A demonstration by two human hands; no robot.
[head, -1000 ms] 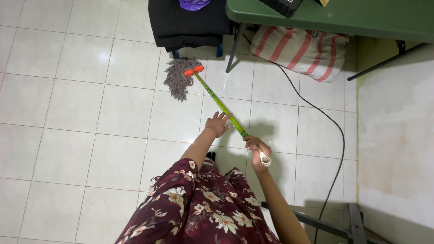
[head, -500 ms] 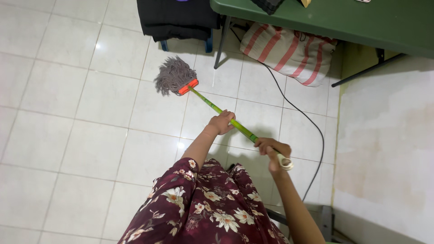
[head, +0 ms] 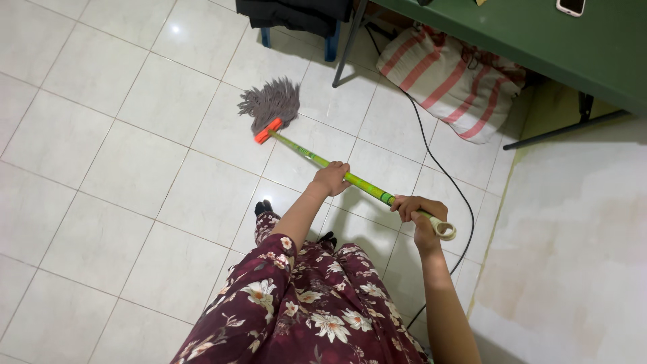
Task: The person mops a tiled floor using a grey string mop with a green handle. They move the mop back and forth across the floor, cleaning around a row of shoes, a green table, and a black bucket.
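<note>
Since the earlier frame the grey string mop head (head: 271, 102) has swung up-left on the tiles; its strands now point away from the person, toward the dark blue-legged stand (head: 296, 15). The left hand, open a second ago, has shut on the pole. View has tilted too, so the table sits further toward the top right.

Now: left hand (head: 331, 179) is wrapped round the bright green mop pole (head: 323, 164) about mid-length, fingers closed tight. Right hand (head: 419, 210) is curled shut round the pole just below its white loop end cap (head: 443, 229). Two spaced grips on one pole: likely the rear hand steers, the front one presses down.

Mop head lies flat on the white tiled floor (head: 135, 168), orange clamp (head: 267, 131) joining it to the pole, near the table leg.

Around it: red-and-white striped fabric bag (head: 448, 81) under the green table surface (head: 539, 34); black cable (head: 438, 168) runs across the floor past the right hand, apart from the mop. Small phone (head: 570, 7) sits on the surface. Maroon floral dress (head: 303, 303) fills the lower view.
</note>
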